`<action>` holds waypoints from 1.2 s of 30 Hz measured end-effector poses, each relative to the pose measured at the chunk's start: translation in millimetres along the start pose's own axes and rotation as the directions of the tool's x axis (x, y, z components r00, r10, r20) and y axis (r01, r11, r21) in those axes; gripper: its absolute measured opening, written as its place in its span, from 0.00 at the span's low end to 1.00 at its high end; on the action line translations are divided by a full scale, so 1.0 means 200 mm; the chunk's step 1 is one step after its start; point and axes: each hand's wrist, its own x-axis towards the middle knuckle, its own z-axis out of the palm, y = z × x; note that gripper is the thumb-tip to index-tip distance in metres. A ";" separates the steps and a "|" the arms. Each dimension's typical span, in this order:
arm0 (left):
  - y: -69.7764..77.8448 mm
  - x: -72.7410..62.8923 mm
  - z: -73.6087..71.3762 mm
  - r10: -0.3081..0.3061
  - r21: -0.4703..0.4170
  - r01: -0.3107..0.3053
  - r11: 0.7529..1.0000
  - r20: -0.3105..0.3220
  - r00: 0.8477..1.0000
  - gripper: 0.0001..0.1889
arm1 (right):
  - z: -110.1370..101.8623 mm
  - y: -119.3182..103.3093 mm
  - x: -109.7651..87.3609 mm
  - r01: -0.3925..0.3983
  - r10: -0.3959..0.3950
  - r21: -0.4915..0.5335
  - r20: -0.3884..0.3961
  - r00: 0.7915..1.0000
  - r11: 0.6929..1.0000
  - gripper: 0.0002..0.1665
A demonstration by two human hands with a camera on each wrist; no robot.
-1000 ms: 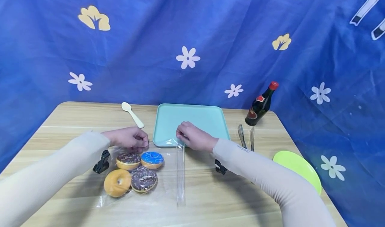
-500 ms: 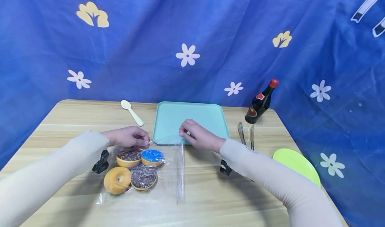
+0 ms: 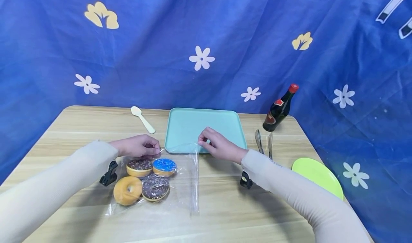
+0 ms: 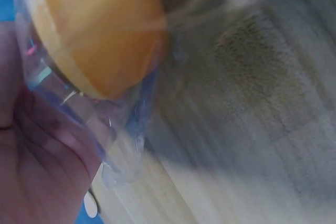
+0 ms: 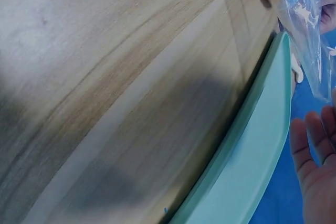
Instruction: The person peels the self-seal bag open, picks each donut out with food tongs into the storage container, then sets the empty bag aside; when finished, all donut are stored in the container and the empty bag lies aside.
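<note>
A clear plastic bag (image 3: pixel 183 196) holds several donuts. Inside are a plain donut (image 3: pixel 127 191), a blue-iced donut (image 3: pixel 164 166) and chocolate-iced donuts with sprinkles (image 3: pixel 156 187). My left hand (image 3: pixel 136 145) pinches the bag's far edge, above the donuts. At the far right corner of the bag, beside its folded strip, my right hand (image 3: pixel 220 144) pinches the plastic between thumb and fingers. In the left wrist view the bag (image 4: pixel 123 166) hangs across my palm, with a donut (image 4: pixel 105 30) showing through it.
A light-blue tray (image 3: pixel 183 119) lies just behind the bag, under my right fingers. Beyond the left hand is a white spoon (image 3: pixel 143 120). To the right stand a dark bottle (image 3: pixel 278 110), metal tongs (image 3: pixel 269 146) and a green plate (image 3: pixel 317 175).
My right hand has moved rightward, drawing the bag's far corner slightly right and up. My left hand stays nearly where it was, and the donuts lie almost unchanged.
</note>
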 end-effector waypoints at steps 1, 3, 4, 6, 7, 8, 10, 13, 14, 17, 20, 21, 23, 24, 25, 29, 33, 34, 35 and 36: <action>0.00 0.00 0.00 0.001 -0.004 -0.001 1.000 0.000 1.000 0.08 | 0.00 0.00 0.00 -0.004 0.004 0.006 -0.001 1.000 1.000 0.06; 0.00 0.00 0.00 0.003 -0.008 -0.003 1.000 0.000 1.000 0.08 | 0.00 0.00 0.01 -0.014 0.014 0.020 -0.006 1.000 1.000 0.06; 0.00 0.00 0.00 0.002 -0.010 -0.002 1.000 0.001 1.000 0.08 | 0.00 0.00 0.01 -0.023 0.023 0.028 -0.009 1.000 0.999 0.07; 0.00 0.00 0.00 -0.001 -0.012 0.001 1.000 0.003 1.000 0.08 | 0.00 -0.01 0.01 -0.037 0.038 0.048 -0.021 0.999 0.998 0.10; -0.01 0.00 0.00 -0.001 -0.010 0.001 1.000 0.002 1.000 0.08 | 0.00 -0.01 0.01 -0.045 0.047 0.060 -0.029 0.998 0.997 0.11; -0.01 0.00 0.00 -0.001 -0.004 0.001 1.000 0.000 1.000 0.08 | 0.00 -0.02 0.02 -0.052 0.055 0.072 -0.038 0.998 0.996 0.13; -0.01 0.01 0.01 -0.005 0.009 0.005 1.000 -0.007 1.000 0.08 | 0.00 -0.03 0.02 -0.069 0.075 0.098 -0.058 0.996 0.993 0.13; -0.02 0.01 0.01 -0.001 0.030 0.002 1.000 -0.019 1.000 0.08 | 0.00 -0.06 0.02 -0.128 0.139 0.129 -0.081 0.987 0.983 0.11; -0.02 0.01 0.01 -0.003 0.034 0.003 0.999 -0.022 1.000 0.08 | 0.01 -0.07 0.02 -0.157 0.169 0.138 -0.083 0.982 0.978 0.12; -0.02 0.00 0.01 -0.007 0.033 0.008 0.999 -0.025 1.000 0.08 | 0.02 -0.12 0.02 -0.251 0.263 0.157 -0.064 0.963 0.955 0.22; -0.02 0.00 0.02 -0.007 0.032 0.008 0.999 -0.024 1.000 0.08 | 0.05 -0.17 0.02 -0.318 0.325 0.149 -0.026 0.945 0.936 0.30; -0.02 0.00 0.02 -0.007 0.034 0.007 0.999 -0.023 1.000 0.08 | 0.06 -0.18 0.02 -0.335 0.340 0.143 -0.015 0.940 0.931 0.32; -0.02 -0.01 0.02 -0.003 0.037 0.003 0.999 -0.020 1.000 0.08 | 0.07 -0.21 0.02 -0.366 0.370 0.134 -0.006 0.929 0.921 0.35; -0.02 -0.01 0.02 0.000 0.039 0.001 0.999 -0.019 1.000 0.08 | 0.08 -0.23 0.03 -0.381 0.385 0.127 -0.006 0.923 0.916 0.36; -0.02 -0.01 0.02 -0.004 0.040 0.005 0.999 -0.019 1.000 0.08 | 0.09 -0.24 0.03 -0.396 0.399 0.121 -0.009 0.917 0.911 0.37; -0.02 0.00 0.01 -0.004 0.048 0.004 0.999 -0.015 1.000 0.08 | 0.12 -0.26 0.06 -0.449 0.452 0.076 -0.030 0.891 0.890 0.39; -0.02 0.00 0.01 -0.010 0.035 0.011 0.999 -0.011 1.000 0.08 | 0.14 -0.28 0.08 -0.458 0.458 0.018 -0.041 0.888 0.889 0.38; -0.02 0.00 0.02 -0.011 0.033 0.011 0.999 -0.011 1.000 0.08 | 0.15 -0.28 0.09 -0.455 0.454 0.007 -0.042 0.890 0.891 0.37; -0.02 0.00 0.02 -0.011 0.033 0.011 0.999 -0.012 1.000 0.08 | 0.15 -0.28 0.09 -0.451 0.450 -0.002 -0.045 0.892 0.893 0.37; -0.02 0.00 0.02 -0.009 0.034 0.010 0.999 -0.013 1.000 0.08 | 0.15 -0.28 0.09 -0.448 0.447 -0.009 -0.046 0.893 0.894 0.36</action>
